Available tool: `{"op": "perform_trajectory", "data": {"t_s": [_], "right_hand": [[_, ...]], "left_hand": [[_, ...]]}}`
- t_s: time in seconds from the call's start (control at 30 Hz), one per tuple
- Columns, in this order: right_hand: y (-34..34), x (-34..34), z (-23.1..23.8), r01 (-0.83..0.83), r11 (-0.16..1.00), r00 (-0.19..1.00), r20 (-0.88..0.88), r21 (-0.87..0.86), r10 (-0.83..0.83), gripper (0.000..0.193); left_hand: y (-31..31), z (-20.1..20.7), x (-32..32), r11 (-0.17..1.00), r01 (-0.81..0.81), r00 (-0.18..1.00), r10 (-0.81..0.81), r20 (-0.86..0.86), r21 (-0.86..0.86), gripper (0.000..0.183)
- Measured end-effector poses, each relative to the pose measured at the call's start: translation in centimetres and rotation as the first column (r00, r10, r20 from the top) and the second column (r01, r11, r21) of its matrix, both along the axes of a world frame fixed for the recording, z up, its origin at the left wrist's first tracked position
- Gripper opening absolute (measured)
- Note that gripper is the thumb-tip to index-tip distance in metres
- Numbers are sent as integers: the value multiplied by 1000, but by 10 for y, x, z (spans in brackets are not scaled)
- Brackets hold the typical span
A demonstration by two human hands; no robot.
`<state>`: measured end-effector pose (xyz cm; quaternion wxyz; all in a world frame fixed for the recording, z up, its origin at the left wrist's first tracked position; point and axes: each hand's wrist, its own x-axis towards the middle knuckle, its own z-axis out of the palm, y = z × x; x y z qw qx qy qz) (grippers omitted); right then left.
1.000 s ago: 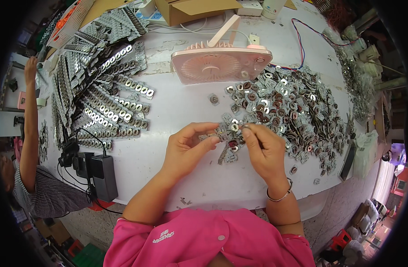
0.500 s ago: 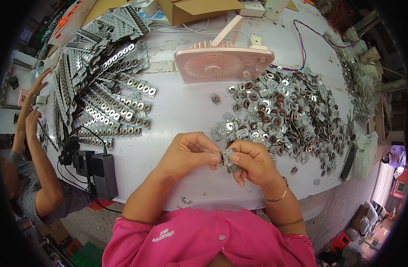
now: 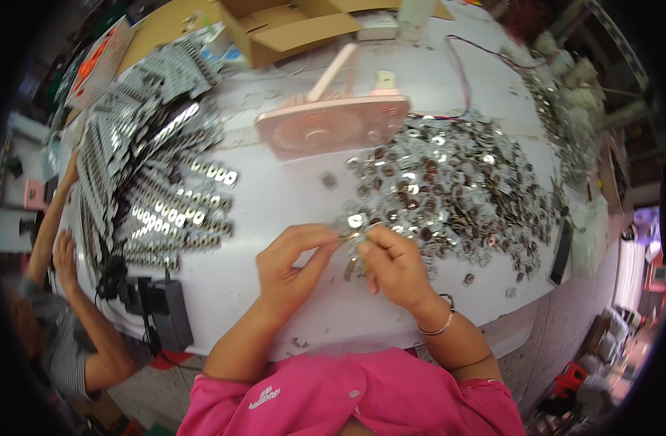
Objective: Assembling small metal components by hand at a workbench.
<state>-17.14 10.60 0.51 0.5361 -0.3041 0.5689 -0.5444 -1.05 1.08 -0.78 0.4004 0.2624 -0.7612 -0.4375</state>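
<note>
In front of my chest, my left hand (image 3: 293, 263) pinches at a small silvery metal part (image 3: 352, 236), thumb against forefinger. My right hand (image 3: 397, 267) is closed on small metal parts at the same spot, its fingertips nearly touching the left ones. The parts are blurred, so I cannot tell whether they are joined. Just beyond the hands and to the right spreads a heap of small metal parts (image 3: 456, 196), some with brown round centres. One loose part (image 3: 329, 179) lies apart from the heap, below the fan.
Rows of metal strips with round holes (image 3: 169, 211) lie stacked at left. A pink fan (image 3: 333, 127) stands mid-table, a cardboard box (image 3: 289, 33) behind it. Black power adapters (image 3: 169, 309) sit at the near left edge. A co-worker's arms (image 3: 93, 330) are at far left.
The view has shifted, so the table things sit further left and the strips lower. My hands stay together around the small parts. The co-worker's hands have lowered.
</note>
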Motion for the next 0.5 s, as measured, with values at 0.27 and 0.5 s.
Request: {"op": "perform_trajectory", "data": {"t_s": [0.27, 0.5], "right_hand": [[2, -9, -3, 19, 1000, 999, -44, -17, -20, 17], [0, -30, -7, 78, 964, 668, -705, -253, -239, 19]], "left_hand": [[10, -9, -6, 1000, 18, 998, -18, 53, 0, 18], [9, -11, -9, 935, 44, 992, 1, -127, 351, 20]]}}
